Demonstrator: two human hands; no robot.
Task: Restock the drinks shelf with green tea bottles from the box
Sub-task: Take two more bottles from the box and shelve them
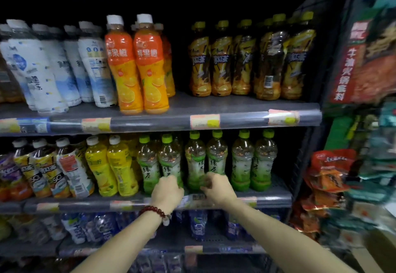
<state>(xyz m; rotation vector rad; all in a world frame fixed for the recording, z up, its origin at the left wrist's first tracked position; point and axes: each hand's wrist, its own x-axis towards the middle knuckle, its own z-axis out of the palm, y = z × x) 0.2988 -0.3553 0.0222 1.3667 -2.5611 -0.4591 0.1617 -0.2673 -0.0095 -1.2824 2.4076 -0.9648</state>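
Head view shows a dark metal drinks shelving unit with several tiers, and the work is on the second tier from the top in frame. That grey shelf board carries, from left to right, dark tea bottles with yellow labels, yellow lemon drinks, then the row of clear plastic green tea bottles with lime-green caps, all upright with their long axes vertical. The green tea row runs from just right of the yellow drinks to near the shelf's right end, and it lies straight ahead of both hands, slightly above the wrists.

The left hand, with a dark red bead bracelet on its wrist, has its fingers curled round the base of the second green tea bottle from the left. The right hand grips the base of the next pair, apparently the fourth green tea bottle, though blur hides which bottle its fingers actually close on. The two hands sit near each other, apart, at the front lip of the shelf.

Each hand is equally near its own bottle; my judgement is that the coming move is a short push or straightening along the shelf depth, keeping the bottles vertical. The box is not in view.
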